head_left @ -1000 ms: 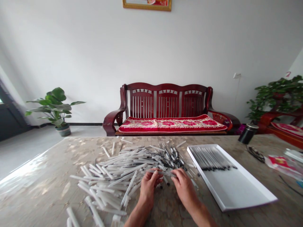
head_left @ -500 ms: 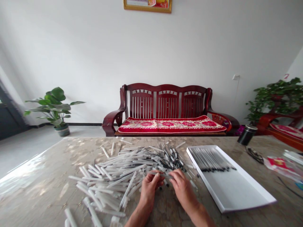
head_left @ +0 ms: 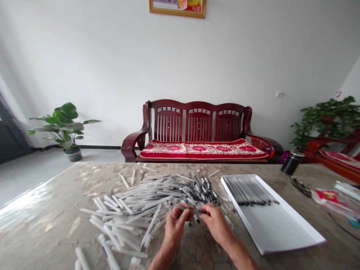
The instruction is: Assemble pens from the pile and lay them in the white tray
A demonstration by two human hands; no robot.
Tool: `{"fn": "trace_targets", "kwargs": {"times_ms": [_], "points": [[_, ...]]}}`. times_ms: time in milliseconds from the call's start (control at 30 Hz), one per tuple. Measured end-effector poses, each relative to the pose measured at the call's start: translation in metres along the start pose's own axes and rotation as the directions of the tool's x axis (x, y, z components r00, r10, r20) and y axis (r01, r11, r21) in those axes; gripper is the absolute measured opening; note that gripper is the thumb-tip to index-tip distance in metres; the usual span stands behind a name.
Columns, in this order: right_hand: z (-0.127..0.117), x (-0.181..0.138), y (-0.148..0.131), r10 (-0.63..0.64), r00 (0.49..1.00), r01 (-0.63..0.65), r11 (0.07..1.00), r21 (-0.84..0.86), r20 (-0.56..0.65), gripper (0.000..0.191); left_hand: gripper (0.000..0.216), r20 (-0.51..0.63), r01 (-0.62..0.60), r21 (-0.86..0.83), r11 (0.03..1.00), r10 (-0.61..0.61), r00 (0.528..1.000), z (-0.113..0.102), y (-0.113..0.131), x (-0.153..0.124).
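Observation:
Between my two hands a slim pen (head_left: 194, 210) lies roughly level, partly covered by my fingers. My left hand (head_left: 176, 221) is closed in a pinch around its left part. The fingers of my right hand (head_left: 213, 218) pinch the right end. Just beyond and to the left spreads a heap of whitish pen barrels (head_left: 132, 213). Dark-tipped pen parts (head_left: 204, 189) are piled behind my hands. To the right, a white shallow tray (head_left: 281, 228) holds a row of pens (head_left: 247, 190) with black ends.
A black cylindrical container (head_left: 292, 163), a dark cable (head_left: 300, 186) and a red-and-clear plastic packet (head_left: 329, 197) sit on the table's right side. Across the table (head_left: 56, 217) stands a wooden bench (head_left: 198, 123) with a red patterned cushion. A potted plant (head_left: 67, 127) stands at the left.
Both hands stay together over the same spot, still on the pen, with small shifts of the fingers. The view has tilted very slightly.

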State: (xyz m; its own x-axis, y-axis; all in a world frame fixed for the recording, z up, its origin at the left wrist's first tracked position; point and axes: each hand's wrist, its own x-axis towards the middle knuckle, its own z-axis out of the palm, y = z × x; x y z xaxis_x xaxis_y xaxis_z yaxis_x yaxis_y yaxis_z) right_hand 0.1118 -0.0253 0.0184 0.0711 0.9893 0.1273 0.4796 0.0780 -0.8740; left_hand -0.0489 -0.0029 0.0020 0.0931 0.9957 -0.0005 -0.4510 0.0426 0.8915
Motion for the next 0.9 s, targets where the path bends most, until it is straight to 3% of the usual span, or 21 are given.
{"fn": "trace_targets", "kwargs": {"times_ms": [133,200,300,400,500,633,700,733,767,800,833,900], "points": [[0.0,0.002,-0.005,0.174,0.974,-0.216,0.909,0.357,0.146,0.012,0.039,-0.009,-0.011,-0.011,1.0,0.011,1.0,-0.002,-0.003,0.0],[0.004,0.002,-0.009,0.193,0.972,-0.236,0.764,0.601,0.137,0.025,0.036,-0.067,-0.015,-0.077,0.997,0.01,0.998,-0.002,-0.006,0.001],[0.014,0.001,-0.016,0.237,0.967,-0.202,0.47,0.859,0.098,0.04,0.037,-0.126,-0.012,-0.131,0.991,-0.005,0.992,-0.002,-0.009,0.001],[0.027,0.0,-0.02,0.32,0.939,-0.203,0.23,0.952,0.124,0.044,0.039,-0.108,-0.01,-0.045,0.999,0.005,0.994,-0.001,-0.01,-0.003],[0.037,-0.002,-0.02,0.36,0.922,-0.207,0.155,0.966,0.14,0.044,0.039,-0.074,-0.077,0.075,0.994,0.083,0.994,0.001,-0.01,-0.007],[0.021,0.005,-0.009,0.391,0.917,-0.178,0.241,0.954,0.072,0.047,0.041,0.019,-0.094,0.157,0.983,0.092,0.996,0.003,-0.013,-0.006],[-0.008,0.018,0.0,0.404,0.914,-0.142,0.385,0.912,-0.028,0.049,0.048,0.022,-0.068,0.144,0.987,0.066,0.998,0.003,-0.016,-0.003],[-0.027,0.027,0.005,0.399,0.91,-0.12,0.508,0.853,-0.11,0.048,0.05,0.008,-0.063,0.14,0.988,0.063,0.998,0.002,-0.017,-0.002],[-0.049,0.037,0.01,0.374,0.905,-0.11,0.668,0.736,-0.204,0.046,0.049,-0.01,-0.063,0.148,0.987,0.065,0.998,0.0,-0.019,0.0],[-0.071,0.047,0.016,0.333,0.898,-0.139,0.835,0.532,-0.287,0.044,0.047,-0.028,-0.062,0.17,0.984,0.068,0.997,-0.001,-0.021,0.001],[-0.093,0.057,0.022,0.292,0.891,-0.207,0.943,0.262,-0.346,0.043,0.044,-0.044,-0.061,0.197,0.978,0.071,0.996,-0.003,-0.022,0.002],[-0.13,0.075,0.036,0.286,0.875,-0.269,0.958,0.1,-0.39,0.038,0.041,-0.064,-0.062,0.254,0.965,0.08,0.995,-0.007,-0.024,0.004]]}}
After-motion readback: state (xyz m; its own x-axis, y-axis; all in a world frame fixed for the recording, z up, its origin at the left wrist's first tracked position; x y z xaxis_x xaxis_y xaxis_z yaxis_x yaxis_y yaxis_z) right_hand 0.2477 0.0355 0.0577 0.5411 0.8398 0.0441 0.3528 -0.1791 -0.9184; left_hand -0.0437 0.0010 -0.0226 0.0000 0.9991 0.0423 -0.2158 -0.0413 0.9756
